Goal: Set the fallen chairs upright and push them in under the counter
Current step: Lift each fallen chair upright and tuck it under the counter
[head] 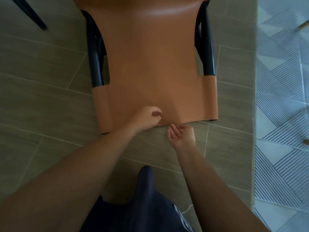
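Head view, L to R. Black tapered leg (36,20) — cut off at top-left, what it belongs to unseen. Chair (150,64): smooth tan shell on black tubular frame, over grey-green plank tiles (41,97); far end cropped at top. Left hand (148,117) rests on shell's near edge w/ fingers curled; whether it pinches the edge can't be told. Right hand (181,136) — palm up, fingers relaxed, holding nothing, just beside same edge. Far right: blue-white striped tiles (280,101), blurred.

head-worn view, looking steeply down, close
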A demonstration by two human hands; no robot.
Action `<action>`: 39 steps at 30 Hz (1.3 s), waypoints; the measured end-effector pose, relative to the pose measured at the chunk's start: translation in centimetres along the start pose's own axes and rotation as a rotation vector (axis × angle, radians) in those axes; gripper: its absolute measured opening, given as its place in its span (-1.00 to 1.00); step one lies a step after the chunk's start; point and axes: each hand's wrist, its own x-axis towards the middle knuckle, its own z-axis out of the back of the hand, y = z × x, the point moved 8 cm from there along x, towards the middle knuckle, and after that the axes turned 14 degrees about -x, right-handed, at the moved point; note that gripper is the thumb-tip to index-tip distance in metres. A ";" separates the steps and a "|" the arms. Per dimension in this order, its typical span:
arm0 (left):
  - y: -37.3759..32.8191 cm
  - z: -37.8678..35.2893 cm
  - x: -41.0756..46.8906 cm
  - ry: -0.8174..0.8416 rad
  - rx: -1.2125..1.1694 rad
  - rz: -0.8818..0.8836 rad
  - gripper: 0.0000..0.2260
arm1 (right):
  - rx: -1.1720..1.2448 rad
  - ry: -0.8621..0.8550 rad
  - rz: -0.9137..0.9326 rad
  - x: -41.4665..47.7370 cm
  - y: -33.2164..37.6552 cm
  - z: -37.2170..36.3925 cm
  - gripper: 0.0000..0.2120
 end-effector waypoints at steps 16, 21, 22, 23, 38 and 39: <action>1.4 0.7 -0.5 -0.015 0.157 -0.008 -0.63 | 0.100 0.044 -0.005 1.2 0.2 -3.3 -0.82; 0.6 0.7 -0.9 0.052 0.324 -0.078 -0.56 | 0.059 0.045 -0.107 1.3 0.5 -3.7 -0.76; 0.4 0.7 -1.2 0.068 0.380 -0.093 -0.54 | 0.067 0.042 -0.112 1.1 0.6 -3.7 -0.75; 0.4 0.7 -1.7 0.078 0.422 -0.097 -0.51 | 0.069 0.049 -0.110 0.8 0.6 -3.8 -0.75; -7.3 6.5 -8.8 0.060 0.634 -0.192 -0.33 | 0.134 0.006 -0.160 -13.3 5.1 -8.0 -0.75; -8.4 7.1 -9.1 0.056 0.633 -0.188 -0.32 | 0.128 -0.002 -0.159 -14.5 5.8 -8.3 -0.75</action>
